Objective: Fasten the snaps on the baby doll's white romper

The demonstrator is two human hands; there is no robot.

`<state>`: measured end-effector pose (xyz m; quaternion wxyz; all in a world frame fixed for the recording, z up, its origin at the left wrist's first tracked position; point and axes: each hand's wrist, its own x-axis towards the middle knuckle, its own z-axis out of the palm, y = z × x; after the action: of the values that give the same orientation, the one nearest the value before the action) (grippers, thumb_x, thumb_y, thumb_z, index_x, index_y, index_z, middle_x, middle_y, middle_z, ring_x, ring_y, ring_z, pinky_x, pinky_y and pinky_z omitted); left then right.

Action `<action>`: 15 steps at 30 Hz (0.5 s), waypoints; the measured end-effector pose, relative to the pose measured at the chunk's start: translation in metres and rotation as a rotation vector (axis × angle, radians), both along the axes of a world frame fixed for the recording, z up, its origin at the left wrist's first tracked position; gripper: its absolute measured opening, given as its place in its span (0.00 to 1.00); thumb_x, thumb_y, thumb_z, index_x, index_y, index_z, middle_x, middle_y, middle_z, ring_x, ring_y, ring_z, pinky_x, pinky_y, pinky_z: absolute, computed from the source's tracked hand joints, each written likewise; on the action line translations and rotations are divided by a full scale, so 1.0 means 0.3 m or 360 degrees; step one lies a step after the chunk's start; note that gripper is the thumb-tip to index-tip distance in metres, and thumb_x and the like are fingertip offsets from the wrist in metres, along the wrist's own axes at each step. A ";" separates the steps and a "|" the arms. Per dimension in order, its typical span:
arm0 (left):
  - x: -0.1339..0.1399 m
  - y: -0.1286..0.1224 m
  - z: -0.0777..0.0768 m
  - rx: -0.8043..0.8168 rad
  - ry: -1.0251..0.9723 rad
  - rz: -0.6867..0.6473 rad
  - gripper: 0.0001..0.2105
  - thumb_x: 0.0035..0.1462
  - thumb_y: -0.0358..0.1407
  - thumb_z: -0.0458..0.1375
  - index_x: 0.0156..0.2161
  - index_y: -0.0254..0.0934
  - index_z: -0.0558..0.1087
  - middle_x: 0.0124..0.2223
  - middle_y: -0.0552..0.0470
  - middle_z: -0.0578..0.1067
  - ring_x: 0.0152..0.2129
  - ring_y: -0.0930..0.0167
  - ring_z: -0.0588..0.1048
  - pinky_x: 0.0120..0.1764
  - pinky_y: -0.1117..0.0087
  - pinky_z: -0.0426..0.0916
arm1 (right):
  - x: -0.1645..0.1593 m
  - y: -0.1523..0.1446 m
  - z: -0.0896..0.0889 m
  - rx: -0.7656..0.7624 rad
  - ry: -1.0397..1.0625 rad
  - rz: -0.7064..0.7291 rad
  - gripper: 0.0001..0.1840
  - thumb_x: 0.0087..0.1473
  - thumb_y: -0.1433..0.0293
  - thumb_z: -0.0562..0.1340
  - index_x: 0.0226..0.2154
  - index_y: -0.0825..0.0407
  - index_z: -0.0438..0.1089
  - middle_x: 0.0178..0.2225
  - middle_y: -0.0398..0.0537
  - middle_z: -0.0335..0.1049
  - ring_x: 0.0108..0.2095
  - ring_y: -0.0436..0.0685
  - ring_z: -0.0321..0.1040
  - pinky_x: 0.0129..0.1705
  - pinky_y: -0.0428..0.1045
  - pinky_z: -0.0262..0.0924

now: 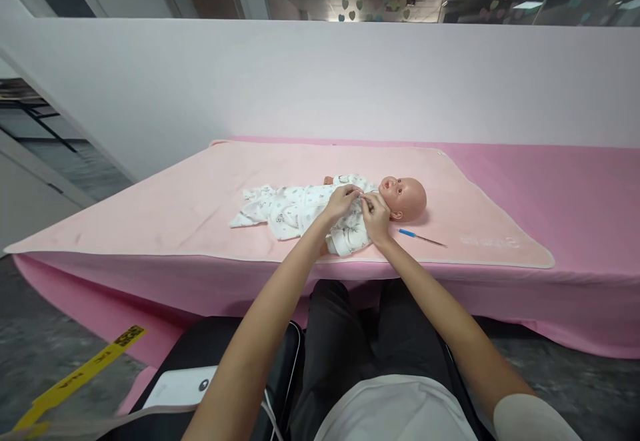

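Baby doll (407, 199) lay on its back on the pale mat (175, 207), nr front edge of the pink-covered worktop (575, 214), head twd worktop's R end, feet twd L end. L hand (346, 199) + R hand (375, 214) both at neck/chest of the printed white outfit (295, 211). Fingers on both bunched, tips nearly together; can't tell if cloth was gripped, too small. Blue-handled tool (423, 237) lay on mat nr front edge, just R of R hand, untouched.

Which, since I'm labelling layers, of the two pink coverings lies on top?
The paler pink mat, edged in white, under the doll; the deeper pink cloth lies beneath it and hangs down.
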<state>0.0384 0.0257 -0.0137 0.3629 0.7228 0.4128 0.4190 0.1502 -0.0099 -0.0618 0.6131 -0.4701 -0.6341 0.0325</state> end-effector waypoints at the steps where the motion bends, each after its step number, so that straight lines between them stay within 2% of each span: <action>1: 0.002 -0.001 0.002 -0.0026 -0.0035 -0.0013 0.09 0.51 0.34 0.50 0.31 0.33 0.72 0.34 0.49 0.75 0.33 0.71 0.71 0.39 0.70 0.65 | 0.001 0.000 0.000 0.0008 0.0000 0.0005 0.13 0.55 0.70 0.51 0.35 0.51 0.71 0.38 0.51 0.70 0.40 0.56 0.67 0.44 0.51 0.63; 8: 0.014 0.002 0.027 -0.0180 -0.0081 -0.0027 0.07 0.49 0.32 0.52 0.27 0.33 0.71 0.30 0.50 0.74 0.31 0.71 0.71 0.39 0.69 0.65 | 0.008 0.005 -0.006 -0.0013 0.0033 -0.0001 0.15 0.53 0.73 0.51 0.36 0.51 0.73 0.37 0.51 0.69 0.41 0.56 0.67 0.45 0.51 0.63; 15: 0.024 -0.001 0.028 -0.0122 -0.0030 0.0004 0.07 0.48 0.34 0.53 0.27 0.33 0.71 0.31 0.49 0.74 0.31 0.70 0.71 0.38 0.68 0.65 | 0.007 0.004 -0.001 0.0002 0.0082 -0.0032 0.11 0.55 0.69 0.51 0.32 0.52 0.68 0.34 0.51 0.68 0.36 0.56 0.66 0.40 0.50 0.62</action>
<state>0.0456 0.0256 -0.0052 0.3937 0.7038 0.4259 0.4100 0.1523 -0.0087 -0.0621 0.6298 -0.4752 -0.6133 0.0381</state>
